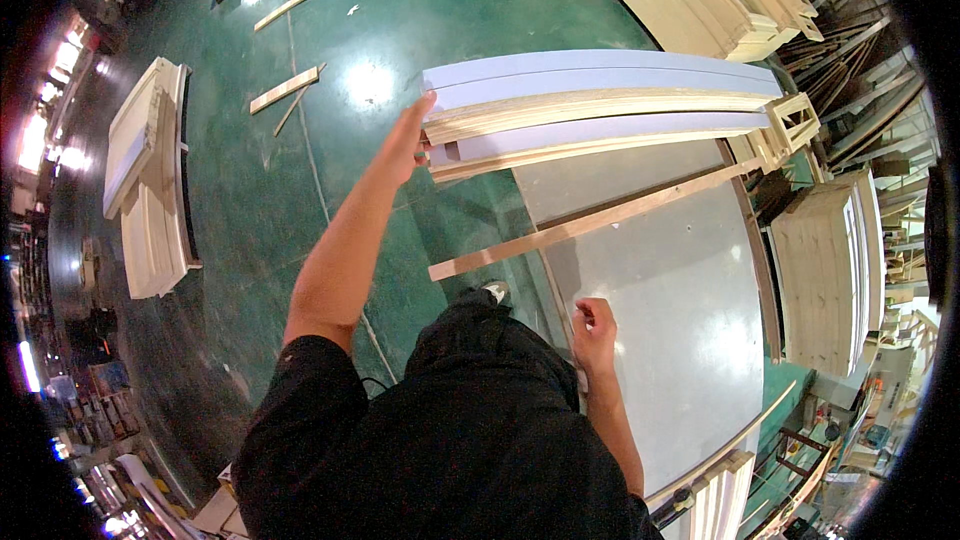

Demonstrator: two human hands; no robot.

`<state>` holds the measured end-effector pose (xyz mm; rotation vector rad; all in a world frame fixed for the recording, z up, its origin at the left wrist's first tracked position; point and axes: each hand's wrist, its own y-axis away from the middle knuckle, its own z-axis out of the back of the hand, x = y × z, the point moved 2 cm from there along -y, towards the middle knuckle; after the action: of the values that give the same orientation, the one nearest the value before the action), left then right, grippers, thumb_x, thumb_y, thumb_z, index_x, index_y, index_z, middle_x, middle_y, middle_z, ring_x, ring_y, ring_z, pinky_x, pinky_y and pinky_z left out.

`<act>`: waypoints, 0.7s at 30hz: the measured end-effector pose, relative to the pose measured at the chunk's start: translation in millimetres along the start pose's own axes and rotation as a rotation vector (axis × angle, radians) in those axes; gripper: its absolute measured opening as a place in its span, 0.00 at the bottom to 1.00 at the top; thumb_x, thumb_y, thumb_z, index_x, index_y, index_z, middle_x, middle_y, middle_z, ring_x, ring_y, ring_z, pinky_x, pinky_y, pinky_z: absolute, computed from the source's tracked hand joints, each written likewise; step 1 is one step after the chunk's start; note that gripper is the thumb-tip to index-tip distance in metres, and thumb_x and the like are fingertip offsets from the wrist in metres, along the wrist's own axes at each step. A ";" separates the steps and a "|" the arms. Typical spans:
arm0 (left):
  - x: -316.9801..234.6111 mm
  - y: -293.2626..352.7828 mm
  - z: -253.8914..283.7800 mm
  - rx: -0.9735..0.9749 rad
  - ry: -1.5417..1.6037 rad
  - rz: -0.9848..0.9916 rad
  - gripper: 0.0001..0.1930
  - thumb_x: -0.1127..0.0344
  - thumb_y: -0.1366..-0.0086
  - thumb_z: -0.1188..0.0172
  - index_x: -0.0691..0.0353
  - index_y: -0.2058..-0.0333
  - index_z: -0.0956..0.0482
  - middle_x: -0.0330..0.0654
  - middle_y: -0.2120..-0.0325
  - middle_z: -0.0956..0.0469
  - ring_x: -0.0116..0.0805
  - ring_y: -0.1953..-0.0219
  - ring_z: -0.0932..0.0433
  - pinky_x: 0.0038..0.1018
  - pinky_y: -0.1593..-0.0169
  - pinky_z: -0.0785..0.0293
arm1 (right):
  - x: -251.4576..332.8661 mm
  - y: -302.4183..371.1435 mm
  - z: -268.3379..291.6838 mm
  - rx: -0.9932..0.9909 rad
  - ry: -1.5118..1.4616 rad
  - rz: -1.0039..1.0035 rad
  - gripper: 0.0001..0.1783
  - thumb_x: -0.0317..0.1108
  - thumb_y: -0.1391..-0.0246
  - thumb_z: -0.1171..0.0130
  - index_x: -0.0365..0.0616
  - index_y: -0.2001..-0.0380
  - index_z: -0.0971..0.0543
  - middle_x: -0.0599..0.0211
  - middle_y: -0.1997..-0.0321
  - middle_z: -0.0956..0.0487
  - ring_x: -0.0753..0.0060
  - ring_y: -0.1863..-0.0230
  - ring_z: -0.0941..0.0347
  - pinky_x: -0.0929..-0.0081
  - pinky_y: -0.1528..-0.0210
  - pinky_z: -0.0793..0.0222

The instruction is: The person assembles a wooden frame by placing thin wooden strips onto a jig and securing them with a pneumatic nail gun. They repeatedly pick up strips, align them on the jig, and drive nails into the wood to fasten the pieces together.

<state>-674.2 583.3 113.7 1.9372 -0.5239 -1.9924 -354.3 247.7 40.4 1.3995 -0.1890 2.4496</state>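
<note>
Reaching forward, my left hand (pixel 410 140) rests against the near-left ends of a stack of long boards (pixel 600 110). Its fingers are spread along the ends, partly hidden by the boards. The stack mixes pale wood strips with white-faced boards (pixel 600 70). My right hand (pixel 596 338) is curled loosely over the left side of a grey tabletop (pixel 670 310), with nothing visible in it. Between the hands and the stack, a single wooden batten (pixel 590 222) runs slantwise, its left end jutting past the table edge.
Stacked wooden panels stand on the left floor (pixel 150 180), at the far right (pixel 690 0) and beside the table (pixel 825 280). Loose strips (pixel 285 88) lie on the green floor (pixel 340 30). A wooden frame piece (pixel 795 125) sits at the stack's right end.
</note>
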 end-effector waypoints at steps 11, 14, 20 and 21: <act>5.7 -1.6 -2.4 0.059 0.130 0.082 0.34 0.29 0.42 0.41 0.52 0.51 0.24 0.36 0.68 0.23 0.31 0.71 0.28 0.30 0.71 0.40 | 65.0 -154.6 -24.5 0.127 -0.607 -0.182 0.30 0.38 0.41 0.38 0.42 0.38 0.34 0.63 0.55 0.24 0.71 0.54 0.27 0.70 0.50 0.27; 7.7 11.9 -5.7 0.051 0.168 0.093 0.34 0.29 0.42 0.40 0.49 0.49 0.26 0.38 0.60 0.23 0.34 0.63 0.27 0.35 0.65 0.39 | 90.8 -231.7 -10.1 -0.108 -0.950 -0.349 0.44 0.49 0.40 0.37 0.49 0.28 0.45 0.56 0.44 0.30 0.63 0.50 0.29 0.64 0.48 0.27; 18.5 47.1 -4.9 0.058 0.212 0.110 0.28 0.37 0.39 0.40 0.45 0.47 0.30 0.34 0.52 0.29 0.34 0.55 0.32 0.38 0.58 0.39 | 86.6 -327.4 45.3 -0.393 -1.073 -0.551 0.50 0.69 0.49 0.38 0.60 0.30 0.42 0.55 0.44 0.33 0.58 0.50 0.30 0.56 0.51 0.28; 23.5 51.3 -5.3 0.057 0.214 0.092 0.26 0.39 0.38 0.40 0.45 0.47 0.30 0.34 0.53 0.29 0.34 0.55 0.32 0.38 0.59 0.39 | 82.5 -333.2 48.6 -0.380 -1.082 -0.559 0.49 0.69 0.50 0.37 0.60 0.31 0.41 0.56 0.45 0.32 0.58 0.51 0.30 0.56 0.52 0.28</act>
<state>-671.3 526.8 116.8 2.0890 -0.6077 -1.7062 -242.9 565.5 122.7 2.0580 -0.3949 0.9808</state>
